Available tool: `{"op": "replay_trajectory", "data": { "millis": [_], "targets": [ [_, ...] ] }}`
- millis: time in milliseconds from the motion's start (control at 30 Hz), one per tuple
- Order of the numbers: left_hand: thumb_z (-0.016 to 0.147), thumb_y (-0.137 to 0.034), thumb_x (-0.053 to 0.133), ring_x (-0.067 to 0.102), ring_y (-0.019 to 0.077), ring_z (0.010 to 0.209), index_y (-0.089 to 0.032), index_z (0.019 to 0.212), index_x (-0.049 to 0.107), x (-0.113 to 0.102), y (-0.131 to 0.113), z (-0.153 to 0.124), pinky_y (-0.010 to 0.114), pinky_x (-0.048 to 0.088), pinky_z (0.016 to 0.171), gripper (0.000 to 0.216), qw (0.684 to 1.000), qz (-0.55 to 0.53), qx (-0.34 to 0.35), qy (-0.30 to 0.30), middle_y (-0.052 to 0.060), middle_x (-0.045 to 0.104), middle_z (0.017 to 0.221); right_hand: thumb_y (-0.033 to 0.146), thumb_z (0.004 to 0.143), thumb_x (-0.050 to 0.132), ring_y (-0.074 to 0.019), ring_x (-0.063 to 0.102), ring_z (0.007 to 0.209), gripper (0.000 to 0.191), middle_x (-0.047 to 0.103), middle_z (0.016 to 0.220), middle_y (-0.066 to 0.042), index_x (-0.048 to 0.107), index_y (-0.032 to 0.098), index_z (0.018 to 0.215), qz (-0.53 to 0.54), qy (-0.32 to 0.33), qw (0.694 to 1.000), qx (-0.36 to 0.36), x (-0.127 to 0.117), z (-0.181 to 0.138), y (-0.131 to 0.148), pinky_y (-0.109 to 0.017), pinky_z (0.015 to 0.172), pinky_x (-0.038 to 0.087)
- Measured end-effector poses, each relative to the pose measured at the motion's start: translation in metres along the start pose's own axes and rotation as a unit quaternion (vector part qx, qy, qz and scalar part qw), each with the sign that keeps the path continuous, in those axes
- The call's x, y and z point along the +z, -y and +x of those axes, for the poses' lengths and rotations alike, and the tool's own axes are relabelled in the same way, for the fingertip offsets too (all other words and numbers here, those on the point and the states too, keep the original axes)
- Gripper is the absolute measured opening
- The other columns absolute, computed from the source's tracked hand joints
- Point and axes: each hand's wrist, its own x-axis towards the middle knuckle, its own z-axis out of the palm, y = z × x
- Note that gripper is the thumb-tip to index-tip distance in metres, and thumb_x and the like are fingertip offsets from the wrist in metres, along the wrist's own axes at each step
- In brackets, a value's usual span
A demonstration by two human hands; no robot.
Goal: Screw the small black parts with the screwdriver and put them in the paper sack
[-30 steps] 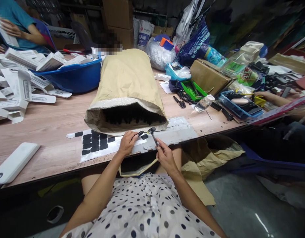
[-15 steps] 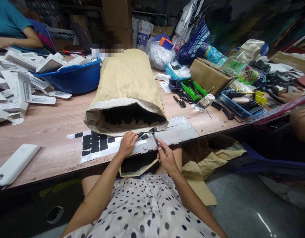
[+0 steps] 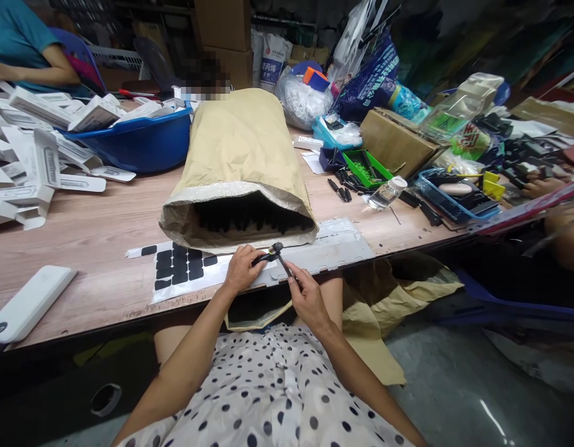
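Observation:
My right hand point(image 3: 309, 295) is closed around the dark handle of a small hammer point(image 3: 283, 263). The hammer's head, with a yellowish tip, is at a slim black piece point(image 3: 263, 257) that my left hand point(image 3: 242, 268) pinches near the table edge. Whether head and piece touch, I cannot make out. Under and beside my left hand lies a white sheet point(image 3: 175, 294) with rows of black rounded stickers point(image 3: 179, 273). Right behind my hands, a large brown paper sack point(image 3: 243, 136) lies with its mouth towards me, dark pieces inside. A grey flat board point(image 3: 333, 245) is under the work.
At left are a white power bank-like device point(image 3: 33, 301), piled white boxes point(image 3: 21, 195) and a blue basin point(image 3: 142, 143). To the right stand a green tray point(image 3: 378, 180), a clear jar point(image 3: 387, 192) and a blue tray point(image 3: 468, 211). Co-workers sit at both sides.
The hammer has moved left, its head now at the black piece in my left hand. My right hand shifted slightly left with it; my left hand stayed nearly in place.

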Motion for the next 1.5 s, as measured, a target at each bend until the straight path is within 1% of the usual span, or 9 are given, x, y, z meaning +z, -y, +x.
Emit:
{"op": "replay_trajectory", "data": {
  "millis": [233, 400, 567, 733, 833, 933, 1167, 1367, 1500],
  "targets": [
    [0.083, -0.029, 0.070, 0.054, 0.0220, 0.086, -0.026, 0.100, 0.074, 0.002, -0.003, 0.000, 0.035, 0.047, 0.080, 0.018, 1.000, -0.001, -0.010, -0.011, 0.002, 0.062, 0.085, 0.022, 0.093, 0.044, -0.0201, 0.066, 0.098, 0.045, 0.072, 0.105, -0.008, 0.066, 0.025, 0.132, -0.037, 0.013, 0.999, 0.003, 0.002, -0.008, -0.007, -0.034, 0.091, 0.056],
    [0.086, -0.028, 0.067, 0.053, 0.0219, 0.085, -0.027, 0.095, 0.075, 0.003, -0.003, 0.000, 0.036, 0.047, 0.081, 0.012, 1.000, -0.004, -0.015, -0.004, 0.002, 0.060, 0.081, 0.025, 0.093, 0.047, -0.0207, 0.066, 0.106, 0.042, 0.073, 0.113, -0.007, 0.068, 0.025, 0.129, 0.003, 0.015, 1.000, 0.017, -0.002, -0.005, -0.008, -0.036, 0.096, 0.055],
    [0.084, -0.026, 0.067, 0.053, 0.0224, 0.085, -0.026, 0.094, 0.074, 0.004, -0.003, -0.001, 0.037, 0.048, 0.081, 0.012, 1.000, -0.016, -0.022, -0.015, 0.002, 0.059, 0.081, 0.028, 0.094, 0.048, -0.0212, 0.065, 0.111, 0.041, 0.072, 0.116, -0.008, 0.067, 0.024, 0.131, 0.009, -0.010, 0.999, 0.032, -0.005, -0.002, -0.004, -0.037, 0.099, 0.054],
    [0.083, -0.023, 0.067, 0.054, 0.0221, 0.086, -0.025, 0.093, 0.073, 0.006, -0.002, -0.001, 0.037, 0.048, 0.082, 0.012, 0.998, -0.025, -0.038, -0.040, 0.002, 0.061, 0.083, 0.025, 0.094, 0.046, -0.0205, 0.066, 0.107, 0.043, 0.072, 0.114, -0.008, 0.066, 0.025, 0.132, -0.006, 0.006, 1.000, 0.006, 0.000, 0.000, 0.001, -0.035, 0.096, 0.054],
    [0.082, -0.021, 0.067, 0.055, 0.0223, 0.087, -0.024, 0.092, 0.072, 0.005, -0.003, -0.001, 0.038, 0.048, 0.082, 0.012, 0.997, -0.027, -0.048, -0.047, 0.002, 0.061, 0.083, 0.022, 0.094, 0.044, -0.0196, 0.066, 0.101, 0.044, 0.072, 0.107, -0.008, 0.066, 0.025, 0.132, -0.031, 0.021, 0.999, -0.005, 0.004, -0.001, 0.000, -0.034, 0.094, 0.055],
    [0.082, -0.021, 0.067, 0.054, 0.0224, 0.087, -0.025, 0.091, 0.072, 0.004, -0.004, -0.001, 0.037, 0.047, 0.082, 0.011, 0.997, -0.026, -0.052, -0.042, 0.002, 0.061, 0.082, 0.021, 0.094, 0.044, -0.0191, 0.066, 0.095, 0.043, 0.072, 0.100, -0.007, 0.067, 0.025, 0.131, -0.050, 0.025, 0.998, -0.013, 0.003, -0.001, 0.000, -0.032, 0.089, 0.056],
    [0.081, -0.021, 0.067, 0.054, 0.0222, 0.087, -0.023, 0.089, 0.071, 0.000, -0.008, 0.000, 0.037, 0.047, 0.082, 0.010, 0.997, -0.036, -0.060, -0.024, 0.002, 0.062, 0.083, 0.023, 0.098, 0.042, -0.0181, 0.065, 0.096, 0.044, 0.069, 0.103, -0.007, 0.062, 0.024, 0.137, -0.069, -0.010, 0.997, -0.045, -0.007, 0.009, 0.017, -0.030, 0.090, 0.054],
    [0.080, -0.020, 0.066, 0.054, 0.0218, 0.088, -0.024, 0.089, 0.072, 0.003, -0.008, 0.002, 0.035, 0.047, 0.082, 0.011, 0.997, -0.030, -0.067, -0.024, 0.001, 0.063, 0.084, 0.017, 0.096, 0.041, -0.0160, 0.063, 0.081, 0.044, 0.065, 0.088, -0.005, 0.066, 0.022, 0.132, -0.087, 0.017, 0.994, -0.057, 0.002, 0.003, 0.006, -0.027, 0.079, 0.054],
    [0.080, -0.019, 0.067, 0.054, 0.0216, 0.089, -0.023, 0.088, 0.072, 0.005, -0.007, 0.003, 0.036, 0.047, 0.083, 0.011, 0.997, -0.023, -0.075, -0.019, 0.002, 0.064, 0.086, 0.016, 0.096, 0.041, -0.0158, 0.062, 0.082, 0.044, 0.065, 0.088, -0.004, 0.065, 0.023, 0.132, -0.083, 0.015, 0.995, -0.054, 0.002, 0.003, 0.007, -0.026, 0.078, 0.054]
  ]
}}
